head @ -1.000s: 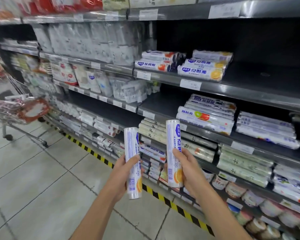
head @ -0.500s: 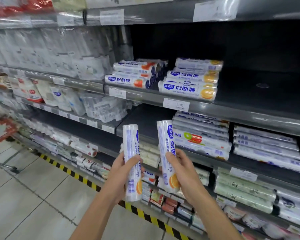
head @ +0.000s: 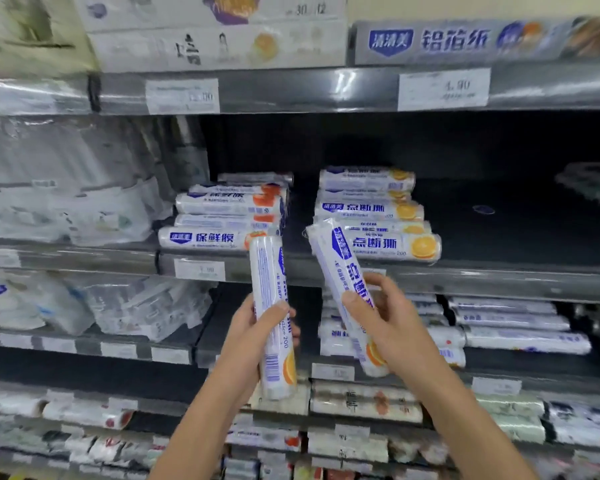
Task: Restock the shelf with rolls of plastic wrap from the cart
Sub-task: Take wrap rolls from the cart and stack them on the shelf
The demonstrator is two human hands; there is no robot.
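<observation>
**Two rolls of wrap raised to the shelf**

A person faces a store shelf [head: 465,278] with a roll of plastic wrap in each hand. The left hand [head: 253,337] grips the left roll [head: 269,271] round its middle, thumb across the front, and the roll stands upright before the shelf's front edge. The right hand [head: 388,320] clasps the right roll [head: 336,261] by its lower half; its top end tilts to the left, in front of the orange-printed stack [head: 378,209] lying along the shelf's front edge. A red-printed stack [head: 229,206] lies just left of that one, above a price tag [head: 200,270] on the edge.
</observation>
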